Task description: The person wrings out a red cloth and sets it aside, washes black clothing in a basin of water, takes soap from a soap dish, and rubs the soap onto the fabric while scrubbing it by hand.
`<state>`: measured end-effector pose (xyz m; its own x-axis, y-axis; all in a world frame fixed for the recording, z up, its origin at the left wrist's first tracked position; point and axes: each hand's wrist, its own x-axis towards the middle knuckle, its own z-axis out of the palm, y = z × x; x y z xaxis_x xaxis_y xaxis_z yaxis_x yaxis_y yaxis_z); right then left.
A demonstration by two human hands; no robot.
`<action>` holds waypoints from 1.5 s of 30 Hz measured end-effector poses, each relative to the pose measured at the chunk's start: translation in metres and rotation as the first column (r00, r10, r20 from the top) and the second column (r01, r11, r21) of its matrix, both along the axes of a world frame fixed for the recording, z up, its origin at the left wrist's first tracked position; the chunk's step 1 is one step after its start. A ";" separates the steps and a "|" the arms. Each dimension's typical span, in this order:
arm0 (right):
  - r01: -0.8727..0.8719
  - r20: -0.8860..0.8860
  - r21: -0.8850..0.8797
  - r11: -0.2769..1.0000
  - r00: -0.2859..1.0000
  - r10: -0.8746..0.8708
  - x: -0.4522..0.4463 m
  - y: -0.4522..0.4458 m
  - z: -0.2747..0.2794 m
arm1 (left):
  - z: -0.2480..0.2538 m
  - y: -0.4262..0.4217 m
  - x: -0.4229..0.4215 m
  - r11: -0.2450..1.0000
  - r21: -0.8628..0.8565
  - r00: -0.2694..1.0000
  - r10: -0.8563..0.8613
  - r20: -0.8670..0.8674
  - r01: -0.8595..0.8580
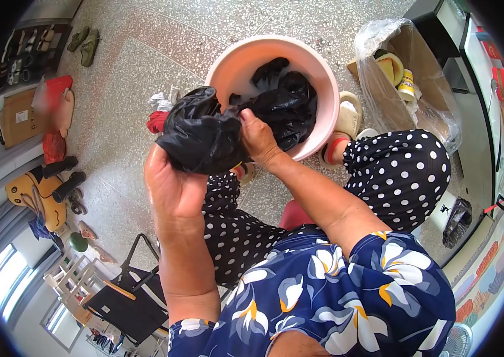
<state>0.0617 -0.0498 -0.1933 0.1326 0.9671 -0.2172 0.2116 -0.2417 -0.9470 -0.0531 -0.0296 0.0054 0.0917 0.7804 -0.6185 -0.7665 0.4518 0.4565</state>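
Note:
A wet, shiny black garment (201, 134) is bunched up between both hands, left of the basin's rim. Underneath and at its left side is my left hand (174, 184), palm up, with most of its fingers hidden by the cloth. My right hand (256, 137) grips the garment's right end, thumb on top, over the near left rim of the pink basin (330, 98). Inside the basin, more black cloth (290, 107) lies in cloudy water. Whether the held cloth joins the cloth in the basin cannot be made out.
Red and white cloths (158, 121) lie on the speckled floor, left of the held garment. A cardboard box (427, 83) lined with clear plastic stands right of the basin. Slippered feet flank the basin's near side. A black folding chair (127, 306) stands at the lower left.

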 end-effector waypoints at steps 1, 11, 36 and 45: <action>-0.115 0.185 0.004 0.993 0.976 0.112 -0.001 0.000 -0.005 | -0.002 -0.002 -0.002 1.000 0.010 1.000 -0.003 0.019 0.003; -0.148 0.541 -0.598 0.788 0.650 0.533 0.086 -0.005 -0.113 | 0.021 -0.009 -0.002 0.997 0.016 0.997 0.077 -0.008 -0.077; -0.386 0.527 -0.277 0.880 0.705 0.475 0.046 -0.057 -0.164 | 0.012 0.000 0.031 0.989 0.148 0.995 0.000 -0.096 0.014; -0.171 -0.719 -0.609 0.774 0.532 -0.448 0.076 -0.002 0.013 | 0.032 -0.002 0.037 0.932 0.309 0.950 -0.092 -0.299 0.188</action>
